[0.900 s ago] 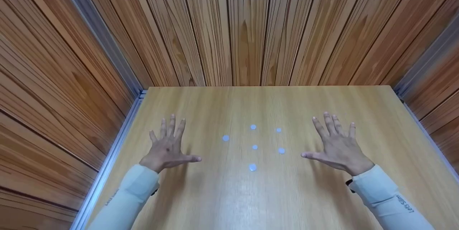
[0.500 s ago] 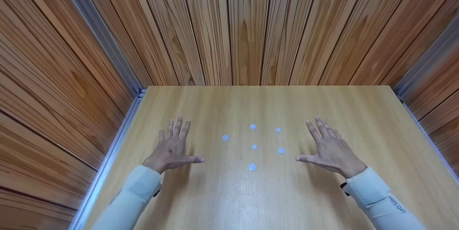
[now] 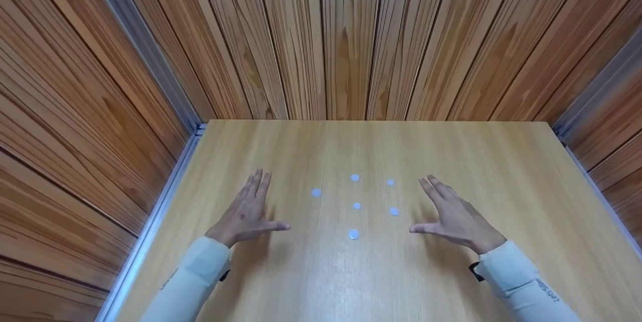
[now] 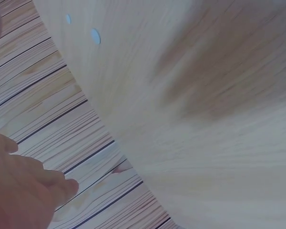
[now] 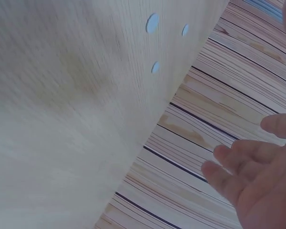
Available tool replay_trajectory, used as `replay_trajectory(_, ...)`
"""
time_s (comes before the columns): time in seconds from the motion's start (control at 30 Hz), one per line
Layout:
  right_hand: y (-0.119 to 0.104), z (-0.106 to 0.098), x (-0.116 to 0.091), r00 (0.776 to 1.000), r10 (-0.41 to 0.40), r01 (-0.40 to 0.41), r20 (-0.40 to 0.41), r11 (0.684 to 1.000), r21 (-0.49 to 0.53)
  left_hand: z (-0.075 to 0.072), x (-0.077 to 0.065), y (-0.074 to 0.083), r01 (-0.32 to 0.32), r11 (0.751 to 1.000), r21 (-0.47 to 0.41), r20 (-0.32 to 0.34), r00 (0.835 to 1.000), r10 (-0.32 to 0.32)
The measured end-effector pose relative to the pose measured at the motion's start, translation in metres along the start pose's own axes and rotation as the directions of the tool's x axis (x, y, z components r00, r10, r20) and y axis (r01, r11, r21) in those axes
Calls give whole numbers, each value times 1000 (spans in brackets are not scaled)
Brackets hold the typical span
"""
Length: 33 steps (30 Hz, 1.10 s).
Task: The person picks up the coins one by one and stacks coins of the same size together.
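Plank wall [image 3: 346, 41]: behind counter [image 3: 321, 146], upper frame.
Right sleeve [image 3: 516, 274]: printed "Let's Slim", lower right.
Left sleeve [image 3: 193, 274]: printed illegibly, lower left.
Left hand [image 3: 246, 214]: thumb spread wide.
Right hand [image 3: 455, 219]: likewise wide, angled up-left.
Pale discs [image 3: 356, 205]: six, mid-frame, between hands.

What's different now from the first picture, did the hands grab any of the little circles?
No. The left hand moved right and the right hand moved left, both closer to the circles, fingers less spread. All six circles stayed put.
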State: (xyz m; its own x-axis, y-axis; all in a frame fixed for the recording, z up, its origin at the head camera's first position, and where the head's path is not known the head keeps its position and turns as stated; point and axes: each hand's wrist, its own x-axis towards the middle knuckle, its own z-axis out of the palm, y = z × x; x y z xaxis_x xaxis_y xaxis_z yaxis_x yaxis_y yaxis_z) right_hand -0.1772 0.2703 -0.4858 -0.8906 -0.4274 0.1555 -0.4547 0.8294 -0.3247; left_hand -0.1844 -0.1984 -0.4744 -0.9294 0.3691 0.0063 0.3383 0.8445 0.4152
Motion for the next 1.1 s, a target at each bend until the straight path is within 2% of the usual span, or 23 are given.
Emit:
replay_trajectory(0.17,-1,6,0,1000,-1,1,-1,995,98,7,0,1,1,994,-113,-3,1000,-2)
replay_trajectory(0.4,-3,15,2,999,-16,23,-35,975,221,23,3,4,3,955,-295,-25,1000,-11)
replay_trajectory(0.6,-3,22,3,998,-6,25,-66,955,295,33,6,5,-35,934,-356,-64,998,12)
replay_trajectory(0.77,-2,30,5,994,-17,53,-108,939,339,38,8,6,-21,924,-382,-56,998,-1)
replay_trajectory(0.93,-1,38,6,988,-38,92,-152,926,367,45,10,6,-19,896,-444,-57,998,-7)
replay_trajectory(1.1,-2,42,7,991,-13,69,-137,910,410,52,14,7,-22,855,-519,-51,999,-5)
